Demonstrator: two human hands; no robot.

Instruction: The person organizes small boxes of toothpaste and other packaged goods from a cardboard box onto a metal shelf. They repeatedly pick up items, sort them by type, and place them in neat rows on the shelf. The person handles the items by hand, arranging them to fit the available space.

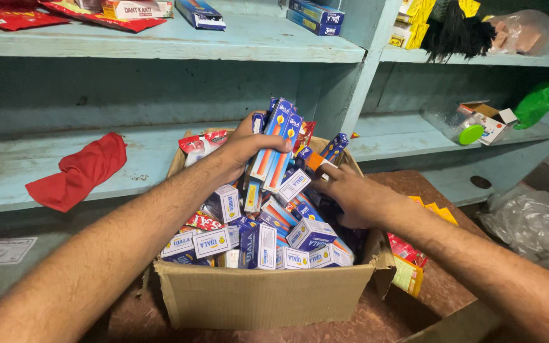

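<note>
A person's left hand [246,147] grips a bundle of long blue-and-orange cartons [274,152], lifted upright above a cardboard box [262,295] crammed with small blue-and-white packets [309,234]. The right hand [351,194] reaches into the heap, fingers curled around one blue-and-orange packet [325,155] — the box stands on a brown surface [414,184] before pale blue shelves [179,41], a red cloth [81,170] lying on one.

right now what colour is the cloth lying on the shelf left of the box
Red. The crumpled cloth lies on the pale blue shelf; the head view shows it best.
</note>
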